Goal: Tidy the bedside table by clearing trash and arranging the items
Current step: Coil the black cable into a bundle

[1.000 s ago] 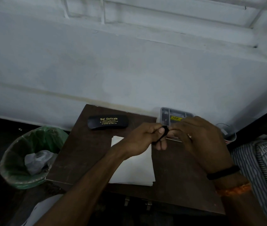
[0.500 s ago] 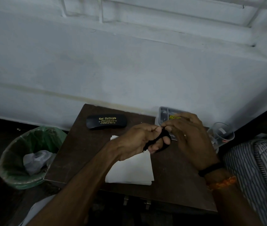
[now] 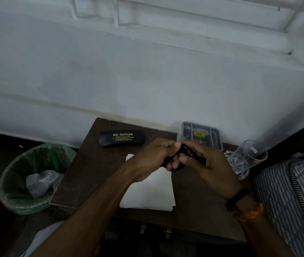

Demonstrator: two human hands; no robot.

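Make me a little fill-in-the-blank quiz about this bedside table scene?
1. The black case reads "Sai ____".
2. The bin beside the table has a ____ liner.
3. The paper under the left hand and right hand is ____.

Answers: Opticals; green; white

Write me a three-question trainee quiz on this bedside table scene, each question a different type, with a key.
1. True or false: the glass stands at the table's left edge.
2. What do the left hand and right hand hold between them? A) a small black object B) the spectacle case C) the white paper
3. Fill in: the green-lined bin stands on the floor to the table's ____.

Key: 1 false; 2 A; 3 left.
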